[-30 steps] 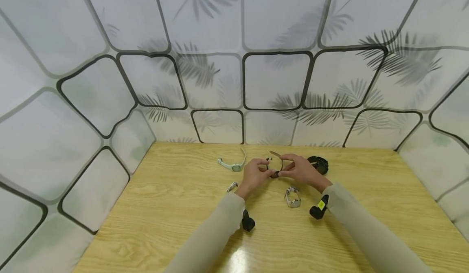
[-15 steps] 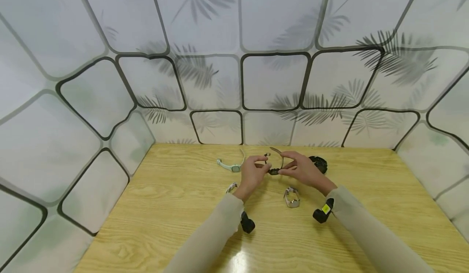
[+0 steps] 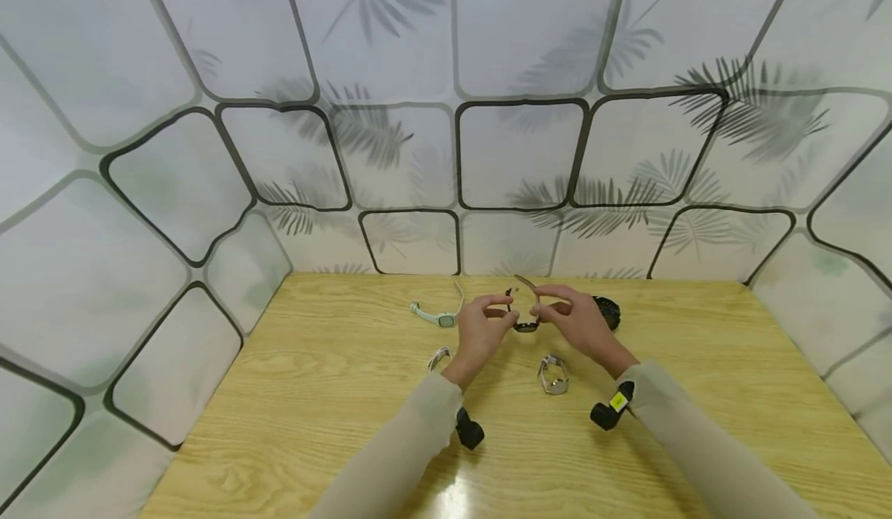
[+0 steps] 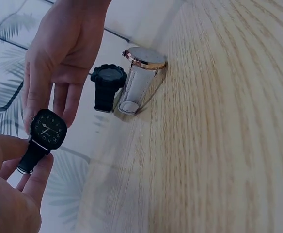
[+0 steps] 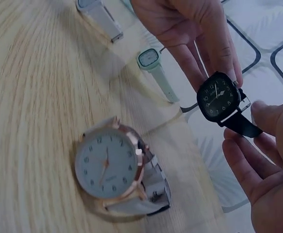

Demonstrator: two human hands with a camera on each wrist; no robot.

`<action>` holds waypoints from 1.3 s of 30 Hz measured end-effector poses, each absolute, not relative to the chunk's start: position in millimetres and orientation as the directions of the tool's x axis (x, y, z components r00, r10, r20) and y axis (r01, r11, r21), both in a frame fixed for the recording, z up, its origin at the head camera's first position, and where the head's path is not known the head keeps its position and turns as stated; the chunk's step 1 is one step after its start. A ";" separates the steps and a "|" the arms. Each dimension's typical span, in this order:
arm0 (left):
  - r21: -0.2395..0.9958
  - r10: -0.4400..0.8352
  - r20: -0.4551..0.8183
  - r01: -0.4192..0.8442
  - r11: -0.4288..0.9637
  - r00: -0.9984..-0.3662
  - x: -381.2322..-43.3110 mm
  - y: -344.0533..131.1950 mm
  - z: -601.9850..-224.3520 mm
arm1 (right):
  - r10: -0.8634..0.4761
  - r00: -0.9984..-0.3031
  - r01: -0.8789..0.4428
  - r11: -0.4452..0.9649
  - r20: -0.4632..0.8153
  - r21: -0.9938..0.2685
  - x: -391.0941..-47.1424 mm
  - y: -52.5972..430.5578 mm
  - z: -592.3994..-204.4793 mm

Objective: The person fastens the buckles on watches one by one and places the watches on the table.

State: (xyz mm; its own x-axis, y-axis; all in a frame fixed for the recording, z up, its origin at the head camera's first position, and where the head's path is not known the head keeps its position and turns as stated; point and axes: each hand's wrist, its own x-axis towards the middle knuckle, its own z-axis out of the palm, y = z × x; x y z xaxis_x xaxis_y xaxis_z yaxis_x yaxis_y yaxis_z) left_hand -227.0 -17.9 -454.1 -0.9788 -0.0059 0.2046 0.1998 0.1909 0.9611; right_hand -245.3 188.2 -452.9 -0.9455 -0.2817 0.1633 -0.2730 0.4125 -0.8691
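A black wristwatch [image 3: 526, 328] with a rounded-square case is held up between both hands above the far part of the table, its strap unfastened. My left hand [image 3: 481, 335] pinches one strap end beside the case, thumb against fingers. The other strap length is gripped by my right hand [image 3: 577, 322], with thumb and fingers near the case. In the left wrist view the dark dial of the watch [image 4: 48, 129] shows white numerals. A metal buckle can be seen by the black watch [image 5: 219, 97] in the right wrist view.
On the wooden table [image 3: 320, 395] lie a mint-green watch [image 3: 446, 321] at the back left, a pale watch [image 3: 439, 358] partly behind the left wrist, a white watch with rose-gold case [image 3: 555, 386] and a chunky black watch [image 3: 609, 314]. A patterned curtain [image 3: 523, 155] stands behind.
The black watch has risen slightly and its case now sits more level. My right thumb has moved up from the case edge onto the strap. The watches on the table stay put.
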 end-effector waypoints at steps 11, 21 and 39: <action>0.956 0.014 0.261 0.261 0.132 -0.965 -225.1 -21.7 -455.7 | -0.253 -0.937 -0.302 0.249 0.239 -0.920 -250.5 184.1 -448.0; 0.945 0.005 0.309 0.308 0.111 -0.951 -225.7 -24.2 -461.5 | -0.231 -0.950 -0.276 0.293 0.212 -0.915 -247.5 185.7 -450.7; 0.971 0.118 0.236 0.238 0.009 -0.965 -230.6 -34.0 -459.2 | -0.269 -0.947 -0.252 0.276 0.177 -0.927 -240.5 187.4 -450.2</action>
State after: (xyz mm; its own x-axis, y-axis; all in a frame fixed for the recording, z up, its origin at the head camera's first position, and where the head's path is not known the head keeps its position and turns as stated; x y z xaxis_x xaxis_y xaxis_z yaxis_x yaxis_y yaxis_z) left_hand -230.6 -34.0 -459.2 -0.9646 0.1180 0.2357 0.2383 0.0090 0.9711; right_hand -240.5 187.4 -450.2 -0.9468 -0.2689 0.1771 -0.2519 0.2763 -0.9275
